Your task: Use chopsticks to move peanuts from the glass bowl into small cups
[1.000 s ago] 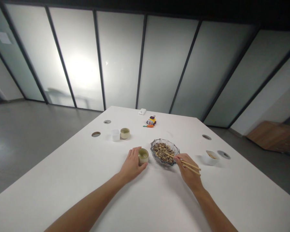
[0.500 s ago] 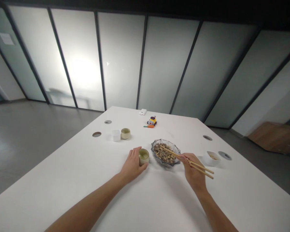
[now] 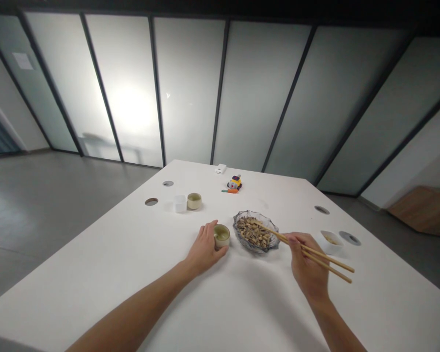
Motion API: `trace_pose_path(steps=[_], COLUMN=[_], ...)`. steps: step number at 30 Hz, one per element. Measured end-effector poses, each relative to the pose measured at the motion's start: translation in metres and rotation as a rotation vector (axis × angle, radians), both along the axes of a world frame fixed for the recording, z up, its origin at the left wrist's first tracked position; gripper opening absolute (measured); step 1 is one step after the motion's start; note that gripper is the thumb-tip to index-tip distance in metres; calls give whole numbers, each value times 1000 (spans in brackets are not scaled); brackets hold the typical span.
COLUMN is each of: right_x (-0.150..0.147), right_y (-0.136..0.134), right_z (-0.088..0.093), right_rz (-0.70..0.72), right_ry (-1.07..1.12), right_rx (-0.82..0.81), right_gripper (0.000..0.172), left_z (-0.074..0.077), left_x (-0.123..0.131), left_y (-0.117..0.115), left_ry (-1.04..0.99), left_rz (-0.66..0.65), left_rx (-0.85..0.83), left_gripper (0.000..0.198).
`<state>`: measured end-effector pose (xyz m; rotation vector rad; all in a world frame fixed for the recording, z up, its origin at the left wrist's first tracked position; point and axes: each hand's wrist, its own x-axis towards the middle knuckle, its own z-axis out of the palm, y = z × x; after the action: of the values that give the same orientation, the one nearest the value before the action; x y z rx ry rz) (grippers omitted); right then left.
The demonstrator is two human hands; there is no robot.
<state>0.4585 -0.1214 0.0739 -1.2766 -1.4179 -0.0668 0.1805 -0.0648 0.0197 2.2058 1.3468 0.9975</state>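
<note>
Frosted glass panels in dark frames stand behind a smooth white counter with round holes near its edges. The landmark is a clear, faceted glass bowl with a jagged rim, heaped with striped, husk-like seeds. Left of the bowl sits a round, glazed, olive-lined near cup; beyond that, a matching far cup stands beside a squarish white container. Past the bowl are a yellow toy vehicle, an orange carrot-shaped piece and a small white object too distant to identify.

Right of the bowl, a white dish holding pale bits is partly hidden by the right hand. Both forearms are cut off below, and whether the chopstick tips grip a seed is hard to make out.

The right hand, just right of the bowl, pinches slim wooden chopsticks whose tips reach over the seeds. The left hand, left of the bowl, curls around the near cup's side.
</note>
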Motion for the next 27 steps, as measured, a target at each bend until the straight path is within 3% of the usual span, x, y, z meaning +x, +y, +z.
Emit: trace_pose_path(steps=[3,7,17,27], right_x=[17,22,12,22], right_y=[9,17,16,19], right_z=[-3,-13,-19,-17], right_rz=[-47,-5,183,10], right_ry=[-99,-141,-192,-178], right_rx=[-4,-44,-57,-39], right_gripper=[47,50,33,44], left_z=[0,0,0,-1], left_x=[-1,-1,1,-1], left_y=[0,0,2,2], left_ry=[-7,-17,-8,-16], left_rz=[-8,-5,-6,-9], left_rx=[6,9,-7,3], left_gripper=[71,70,70,70])
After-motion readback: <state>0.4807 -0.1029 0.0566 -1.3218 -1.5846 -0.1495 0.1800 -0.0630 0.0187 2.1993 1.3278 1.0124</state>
